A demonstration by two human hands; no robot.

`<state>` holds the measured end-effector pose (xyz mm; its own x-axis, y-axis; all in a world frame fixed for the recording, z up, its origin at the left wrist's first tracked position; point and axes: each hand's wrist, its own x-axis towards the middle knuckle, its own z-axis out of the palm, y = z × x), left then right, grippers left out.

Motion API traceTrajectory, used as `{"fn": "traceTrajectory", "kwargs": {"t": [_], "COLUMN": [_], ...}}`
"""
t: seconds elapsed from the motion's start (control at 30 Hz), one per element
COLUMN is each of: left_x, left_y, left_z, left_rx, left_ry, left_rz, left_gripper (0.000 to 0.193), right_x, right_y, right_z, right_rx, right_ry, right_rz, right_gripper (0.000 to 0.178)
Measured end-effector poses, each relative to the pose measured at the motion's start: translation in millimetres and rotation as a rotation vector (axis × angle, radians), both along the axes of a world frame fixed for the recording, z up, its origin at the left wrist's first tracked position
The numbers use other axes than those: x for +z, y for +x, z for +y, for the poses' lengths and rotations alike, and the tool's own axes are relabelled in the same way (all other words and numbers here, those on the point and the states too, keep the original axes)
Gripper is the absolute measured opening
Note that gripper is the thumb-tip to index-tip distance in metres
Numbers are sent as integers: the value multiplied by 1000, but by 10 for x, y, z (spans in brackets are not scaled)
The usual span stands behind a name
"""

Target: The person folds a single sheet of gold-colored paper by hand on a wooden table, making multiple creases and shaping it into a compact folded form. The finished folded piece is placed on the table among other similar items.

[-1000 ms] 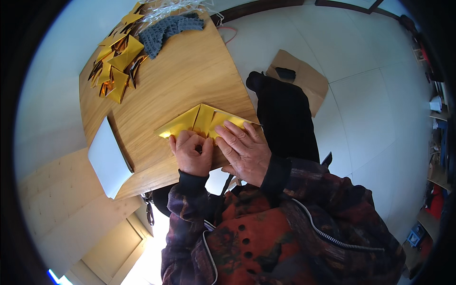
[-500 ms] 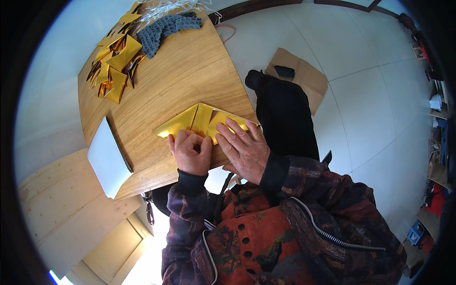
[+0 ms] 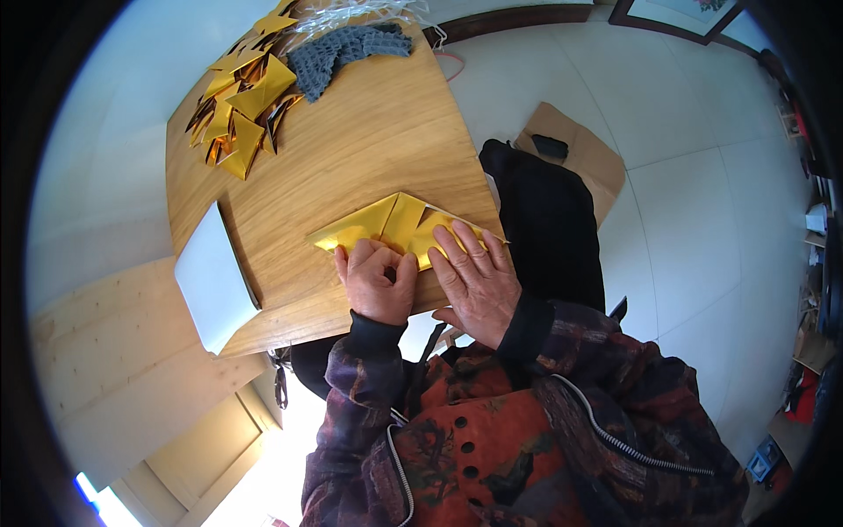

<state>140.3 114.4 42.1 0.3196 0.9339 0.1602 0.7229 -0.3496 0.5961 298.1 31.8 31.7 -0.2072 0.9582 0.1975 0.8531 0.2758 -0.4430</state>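
Observation:
A sheet of shiny gold paper (image 3: 373,220), folded into a wide low shape with a peak at its middle, lies near the table's front edge. My left hand (image 3: 378,281) is curled at its lower edge, the fingers closed on the paper and the thumb bent round. What the fingertips pinch is partly hidden. Flat across the right part of the same paper rests my right hand (image 3: 479,285), its fingers stretched out and slightly apart. Part of the paper's right side is covered by those fingers.
Folded gold paper pieces (image 3: 246,114) are heaped at the table's far left, beside a grey-blue textured cloth (image 3: 347,53) and clear plastic strips (image 3: 360,12). A white sheet (image 3: 215,285) lies on the left edge of the wooden table (image 3: 378,132). Brown cardboard (image 3: 606,167) lies on the floor.
The whole view has shifted, so table and paper appear further right. Both hands keep nearly the same pose on the gold paper.

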Motion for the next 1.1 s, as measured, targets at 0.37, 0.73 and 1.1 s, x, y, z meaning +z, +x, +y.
{"fn": "traceTrajectory", "kwargs": {"t": [0.37,0.73,1.1], "left_x": [3,47,71], "left_y": [-79,-236,-142], "left_z": [-5,34,-27], "left_rx": [-37,-103,-32], "left_ry": [-91,-256,-183], "left_rz": [-66,-173,-184], "left_gripper": [20,12,13], "right_x": [23,82,102], "right_y": [6,19,12], "right_z": [6,24,14], "right_rx": [-9,-12,-26], "right_ry": [-4,-61,-44], "right_rz": [43,91,107], "right_gripper": [90,94,97]}}
